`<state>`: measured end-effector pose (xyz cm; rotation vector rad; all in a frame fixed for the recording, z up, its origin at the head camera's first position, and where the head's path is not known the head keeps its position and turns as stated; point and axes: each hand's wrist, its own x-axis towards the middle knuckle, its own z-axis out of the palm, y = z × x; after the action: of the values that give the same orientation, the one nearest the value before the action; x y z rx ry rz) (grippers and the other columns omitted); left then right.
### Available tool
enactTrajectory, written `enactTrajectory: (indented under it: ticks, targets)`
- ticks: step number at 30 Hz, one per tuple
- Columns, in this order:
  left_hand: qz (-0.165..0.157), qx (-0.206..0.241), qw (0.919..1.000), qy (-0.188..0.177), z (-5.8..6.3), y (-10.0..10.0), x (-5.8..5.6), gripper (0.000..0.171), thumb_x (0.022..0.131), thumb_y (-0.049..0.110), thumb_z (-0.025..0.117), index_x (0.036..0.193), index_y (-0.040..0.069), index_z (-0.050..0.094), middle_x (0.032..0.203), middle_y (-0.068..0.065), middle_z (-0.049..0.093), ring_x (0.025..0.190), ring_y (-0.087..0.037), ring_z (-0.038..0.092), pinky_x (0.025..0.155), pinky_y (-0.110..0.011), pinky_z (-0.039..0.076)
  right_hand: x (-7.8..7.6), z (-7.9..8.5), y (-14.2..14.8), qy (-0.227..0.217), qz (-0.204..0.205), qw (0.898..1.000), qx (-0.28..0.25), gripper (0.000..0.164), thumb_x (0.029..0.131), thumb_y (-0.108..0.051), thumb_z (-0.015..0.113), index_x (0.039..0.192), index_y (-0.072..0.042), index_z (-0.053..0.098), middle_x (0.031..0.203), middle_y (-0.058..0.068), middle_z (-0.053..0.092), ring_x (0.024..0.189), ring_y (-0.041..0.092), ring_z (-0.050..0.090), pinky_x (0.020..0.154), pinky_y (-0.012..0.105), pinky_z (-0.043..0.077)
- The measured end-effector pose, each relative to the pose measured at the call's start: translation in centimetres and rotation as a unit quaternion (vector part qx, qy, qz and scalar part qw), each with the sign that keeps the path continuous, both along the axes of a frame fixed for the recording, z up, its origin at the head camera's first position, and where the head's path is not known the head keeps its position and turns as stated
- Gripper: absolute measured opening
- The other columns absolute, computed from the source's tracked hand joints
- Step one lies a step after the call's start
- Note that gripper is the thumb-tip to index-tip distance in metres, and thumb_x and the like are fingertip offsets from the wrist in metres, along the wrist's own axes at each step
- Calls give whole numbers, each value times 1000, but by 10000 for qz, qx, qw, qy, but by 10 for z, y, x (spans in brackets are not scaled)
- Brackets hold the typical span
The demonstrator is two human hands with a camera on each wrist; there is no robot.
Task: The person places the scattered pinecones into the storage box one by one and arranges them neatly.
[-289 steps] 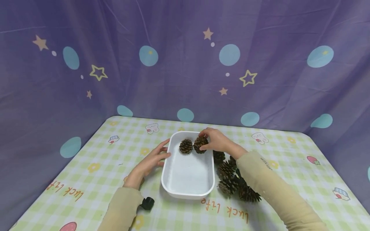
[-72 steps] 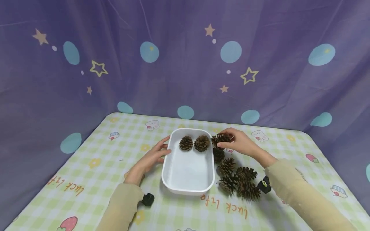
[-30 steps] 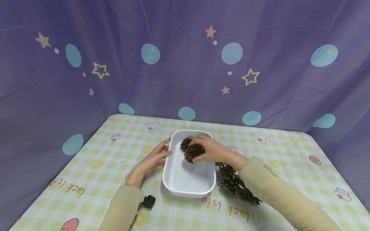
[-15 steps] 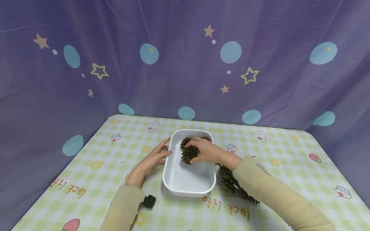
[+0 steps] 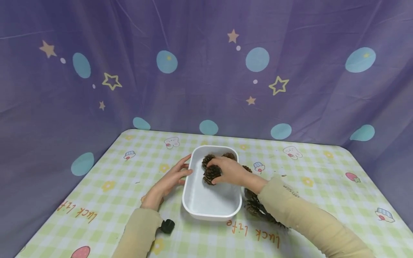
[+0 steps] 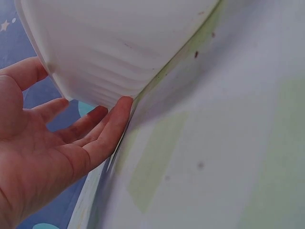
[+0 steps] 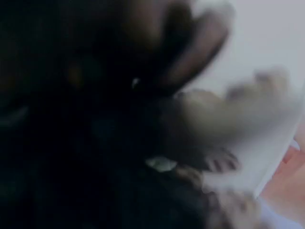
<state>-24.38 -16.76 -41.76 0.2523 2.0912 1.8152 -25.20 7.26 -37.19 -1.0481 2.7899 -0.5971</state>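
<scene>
A white rectangular tray stands on the table. My right hand reaches inside it and grips a brown pine cone between thumb and fingers. Two more pine cones lie at the tray's far end: one cone on the left, another cone on the right, partly hidden by the hand. Against the tray's left side rests my left hand. The left wrist view shows its loosely spread fingers touching the tray wall. The right wrist view is mostly dark and blurred.
Several pine cones lie in a pile right of the tray, partly under the right forearm. A checkered cloth covers the table, with small brown crumbs on it. A purple curtain hangs behind.
My right hand let go of the cone at the far right, took another from beside the tray and brought it left into the tray. It has barely moved in the last half second. The left hand stayed put.
</scene>
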Motion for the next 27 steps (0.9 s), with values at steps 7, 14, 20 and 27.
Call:
enactTrajectory:
  ticks: [7, 14, 20, 27]
  targets:
    - [5, 92, 10000, -23, -1, 1, 0, 63, 94, 22, 49, 146, 27, 16, 138, -18, 32, 115, -37, 47, 86, -42, 50, 2, -5, -4, 86, -165, 9998, -61, 53, 74, -30, 75, 121, -18, 54, 128, 7, 48, 110, 25, 53, 90, 40, 47]
    - [-3, 74, 10000, 12, -4, 1, 2, 62, 93, 22, 50, 145, 29, 19, 137, -18, 34, 113, -34, 49, 85, -40, 51, 2, -9, -8, 76, -291, 9994, -153, 55, 75, -29, 74, 125, -18, 52, 126, 6, 49, 107, 23, 54, 89, 39, 47]
    - [39, 9, 10000, 21, -2, 1, 3, 61, 93, 23, 50, 145, 32, 19, 136, -14, 36, 112, -30, 51, 84, -39, 51, 0, -12, -11, 134, -339, 9992, -151, 57, 76, -31, 74, 127, -18, 51, 123, 6, 49, 103, 22, 55, 87, 38, 48]
    - [88, -20, 9999, 60, 1, 1, 2, 60, 93, 23, 50, 144, 32, 20, 135, -13, 37, 111, -29, 52, 83, -39, 52, -1, -11, -16, 221, -460, 9985, -219, 59, 75, -32, 74, 127, -16, 51, 123, 8, 50, 102, 23, 56, 86, 39, 49]
